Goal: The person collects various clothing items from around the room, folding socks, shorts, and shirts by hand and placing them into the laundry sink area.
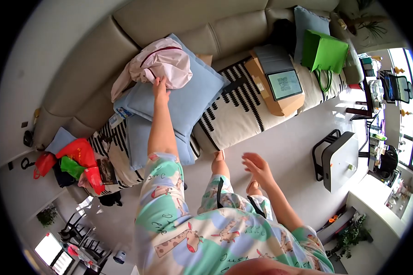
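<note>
A bunched pale pink cloth item [167,64] with a dark red trim line lies on blue cushions [188,103] stacked on the sofa. My left hand [160,88] reaches forward to its near edge, the fingers closed on the fabric. Part of the grip is hidden by the hand itself, and whether the item is a garment or a bag is unclear. My right hand [257,167] hangs over the floor, holding nothing, its fingers loosely apart. Below the pink item, a small blue-and-white packet [119,117] rests beside the cushions.
The long grey-beige sofa [170,20] carries a patterned cover [243,114]. To the right are a cardboard box [280,106], a tablet [284,85] and a green bag [326,50]. Red bags [80,153] lie at the left. A low table [342,160] stands on the floor.
</note>
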Motion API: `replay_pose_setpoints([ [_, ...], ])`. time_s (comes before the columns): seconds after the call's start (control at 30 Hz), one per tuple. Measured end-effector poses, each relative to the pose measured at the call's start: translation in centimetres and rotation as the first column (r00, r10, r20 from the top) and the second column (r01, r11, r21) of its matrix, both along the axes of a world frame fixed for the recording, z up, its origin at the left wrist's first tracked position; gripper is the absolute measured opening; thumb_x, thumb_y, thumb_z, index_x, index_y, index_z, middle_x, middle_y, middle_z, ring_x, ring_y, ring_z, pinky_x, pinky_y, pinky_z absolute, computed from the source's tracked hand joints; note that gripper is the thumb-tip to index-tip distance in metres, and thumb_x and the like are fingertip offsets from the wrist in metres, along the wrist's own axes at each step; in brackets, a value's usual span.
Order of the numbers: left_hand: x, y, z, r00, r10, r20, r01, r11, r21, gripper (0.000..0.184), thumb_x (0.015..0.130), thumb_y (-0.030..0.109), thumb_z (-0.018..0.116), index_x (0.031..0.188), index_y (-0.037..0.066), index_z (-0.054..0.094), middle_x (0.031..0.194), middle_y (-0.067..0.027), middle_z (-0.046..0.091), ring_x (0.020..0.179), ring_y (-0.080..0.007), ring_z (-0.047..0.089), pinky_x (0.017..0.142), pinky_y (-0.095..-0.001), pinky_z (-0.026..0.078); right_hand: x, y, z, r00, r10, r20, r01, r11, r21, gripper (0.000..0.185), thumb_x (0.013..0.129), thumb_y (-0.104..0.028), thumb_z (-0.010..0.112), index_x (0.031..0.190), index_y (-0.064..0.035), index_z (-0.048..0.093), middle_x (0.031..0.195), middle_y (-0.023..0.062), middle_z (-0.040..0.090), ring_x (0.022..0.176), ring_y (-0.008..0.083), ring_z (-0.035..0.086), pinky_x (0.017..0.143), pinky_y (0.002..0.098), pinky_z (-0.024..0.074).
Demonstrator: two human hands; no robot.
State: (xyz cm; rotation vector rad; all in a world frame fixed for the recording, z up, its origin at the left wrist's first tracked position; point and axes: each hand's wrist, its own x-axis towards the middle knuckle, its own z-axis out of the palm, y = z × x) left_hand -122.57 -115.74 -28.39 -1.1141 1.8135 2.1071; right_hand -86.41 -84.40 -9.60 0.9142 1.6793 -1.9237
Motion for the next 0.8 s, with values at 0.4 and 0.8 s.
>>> replay_pose_setpoints([
  [0.4, 17.0, 10.1, 18.3, 0.884, -0.4, -0.242, 0.467, 0.751, 0.466, 0.011, 0.088, 0.002, 0.052, 0.08, 0.007, 0.059, 0.084, 0.0002, 0.06, 0.074, -0.009, 0.056, 0.064, -0.0242, 0.048, -19.0, -7.2, 0.0, 0.949, 0.26, -0.181, -0.312, 0.867, -0.389, 0.029, 0.08, 0.001, 0.063, 0.108, -0.0009, 0.06, 0.098, 0.0101, 0.063, 0.089, 0.0214, 0.066, 0.074, 0.0363, 0.0591],
  [0.8, 24.8, 8.3, 18.5, 0.974, 0.16, -0.163, -0.007, 0.736, 0.677, 0.031, 0.09, 0.028, 0.062, 0.115, 0.01, 0.058, 0.104, -0.0066, 0.065, 0.092, -0.0232, 0.065, 0.078, -0.0391, 0.056, -1.0, 1.0, 9.8, 0.688, 0.555, -0.468, -0.627, 0.779, 0.002, 0.015, 0.089, -0.008, 0.065, 0.099, 0.0018, 0.069, 0.084, 0.004, 0.071, 0.075, 0.0102, 0.062, 0.068, 0.0269, 0.0495],
])
